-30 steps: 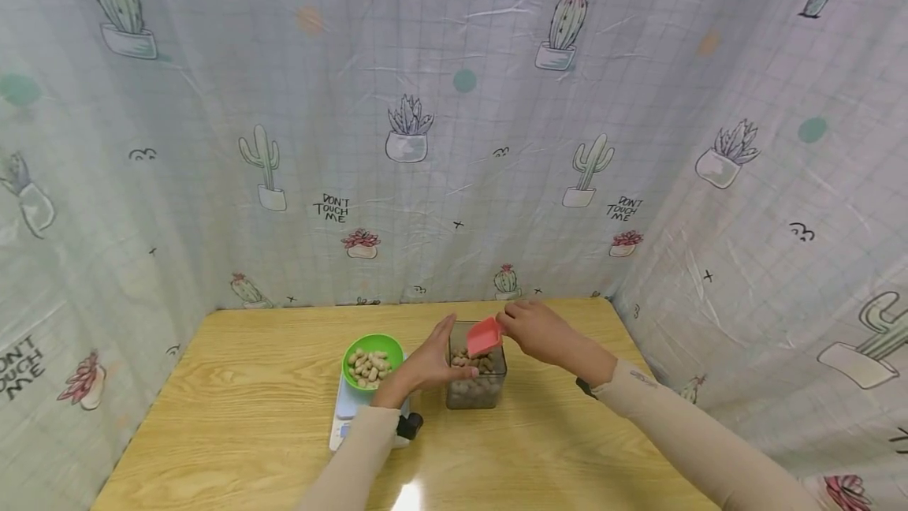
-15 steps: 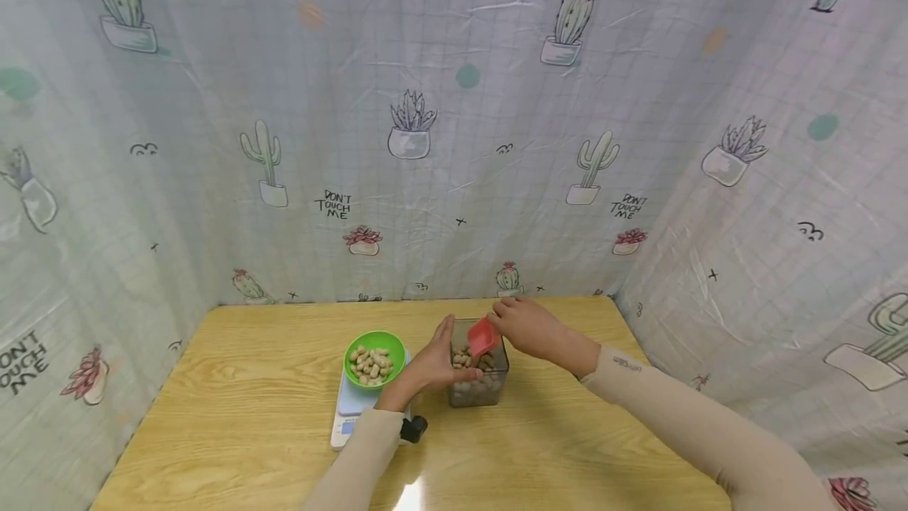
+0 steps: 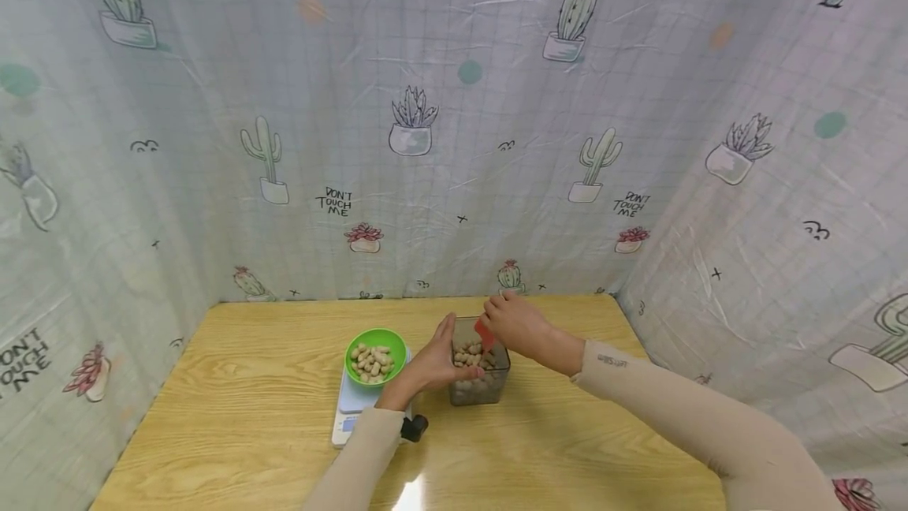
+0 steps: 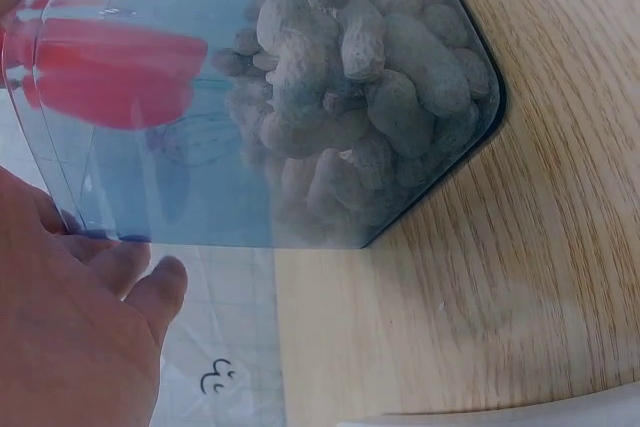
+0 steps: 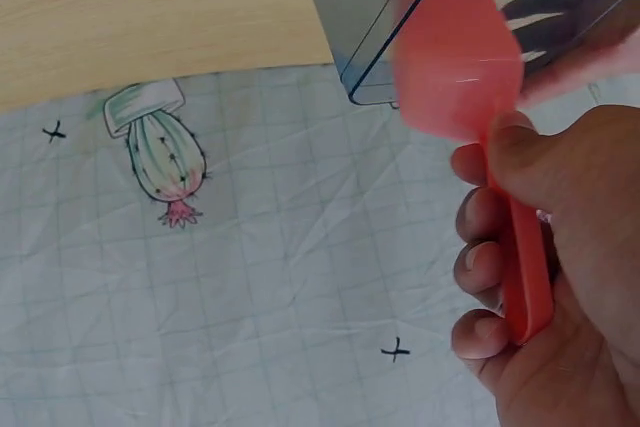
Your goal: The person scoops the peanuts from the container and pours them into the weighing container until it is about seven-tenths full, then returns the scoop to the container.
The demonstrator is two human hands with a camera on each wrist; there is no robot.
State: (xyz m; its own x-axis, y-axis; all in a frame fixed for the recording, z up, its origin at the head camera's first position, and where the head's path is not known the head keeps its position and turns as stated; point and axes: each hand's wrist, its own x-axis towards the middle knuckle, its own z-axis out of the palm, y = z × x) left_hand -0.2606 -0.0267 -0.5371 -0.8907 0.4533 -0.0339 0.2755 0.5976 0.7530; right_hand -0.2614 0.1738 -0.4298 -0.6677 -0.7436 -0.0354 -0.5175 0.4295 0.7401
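A clear grey-tinted plastic container [image 3: 477,396] stands on the table, its lower part filled with unshelled peanuts [image 4: 340,87]. My left hand [image 3: 431,365] holds it from the left, thumb across the near side and fingers along the far left. My right hand [image 3: 523,327] grips the handle of a red scoop [image 5: 460,57], fingers wrapped round it in the right wrist view. The scoop's head tilts steeply down inside the container; in the left wrist view it shows through the wall, above the peanuts.
Left of the container, a green bowl [image 3: 352,341] of peanuts sits on a white kitchen scale [image 3: 352,402]. The left forearm passes close to the scale's right side. A cactus-print curtain [image 3: 305,259] hangs along the back and sides of the wooden table [image 3: 248,400].
My right hand has moved left and over the container, turning the scoop from nearly flat to steeply downward. The left hand keeps its hold on the container.
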